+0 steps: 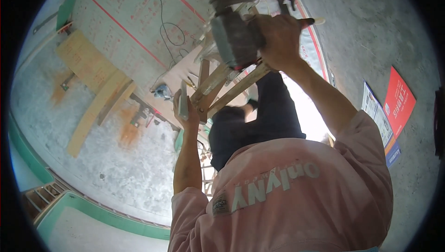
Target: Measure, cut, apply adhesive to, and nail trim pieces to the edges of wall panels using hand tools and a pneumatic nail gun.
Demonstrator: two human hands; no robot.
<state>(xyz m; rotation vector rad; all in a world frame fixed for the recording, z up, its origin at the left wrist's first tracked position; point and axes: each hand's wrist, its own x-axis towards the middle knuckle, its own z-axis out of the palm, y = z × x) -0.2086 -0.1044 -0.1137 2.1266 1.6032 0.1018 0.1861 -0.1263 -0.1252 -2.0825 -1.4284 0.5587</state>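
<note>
My right hand (279,43) grips a dark power tool (235,36) that looks like a nail gun, held up at the upper middle; it is slightly blurred. My left hand (185,113) is closed on a short, pale strip (183,101) held upright, left of a frame of angled wooden bars (218,85). The bars pass under the tool, over my dark-trousered legs (273,108); whether either hand touches them I cannot tell.
Protective sheeting (120,15) with red lines covers the upper floor, crossed by a cable (164,32). A grey object (163,92) lies near the bars. Yellow boards (83,55) lie left on stained concrete. Printed red (398,103) and white (374,108) panels lie at right.
</note>
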